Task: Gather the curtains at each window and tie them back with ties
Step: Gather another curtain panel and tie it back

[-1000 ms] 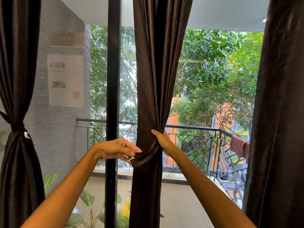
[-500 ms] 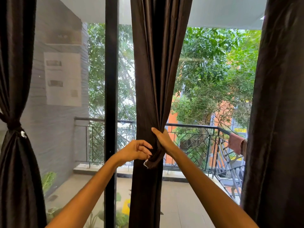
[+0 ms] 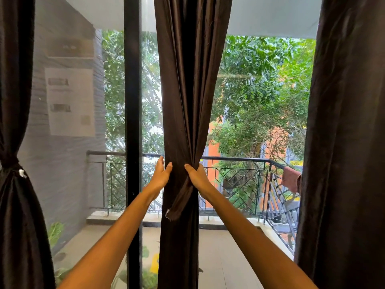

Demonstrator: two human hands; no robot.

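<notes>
A dark brown curtain [image 3: 185,84] hangs gathered in the middle of the window. My right hand [image 3: 196,177] grips its bunched folds from the right at waist height. My left hand [image 3: 161,174] reaches round the curtain's left edge, thumb in front, fingers going behind the fabric. A dark fabric tie [image 3: 179,202] with a small white end hangs loose down the curtain's front below my hands. At the far left another curtain [image 3: 14,205] is cinched by a tie [image 3: 11,161] with a white clip. A third curtain [image 3: 345,142] hangs loose on the right.
A black window frame post [image 3: 132,122] stands just left of the middle curtain. Behind the glass lie a balcony floor, a dark metal railing [image 3: 235,158] with a reddish cloth [image 3: 290,181] draped on it, a grey wall with a paper notice [image 3: 69,101], and trees.
My left hand has let go of the tie's end and moved up to the curtain's left edge. The tie now hangs straight down. My right hand keeps its grip.
</notes>
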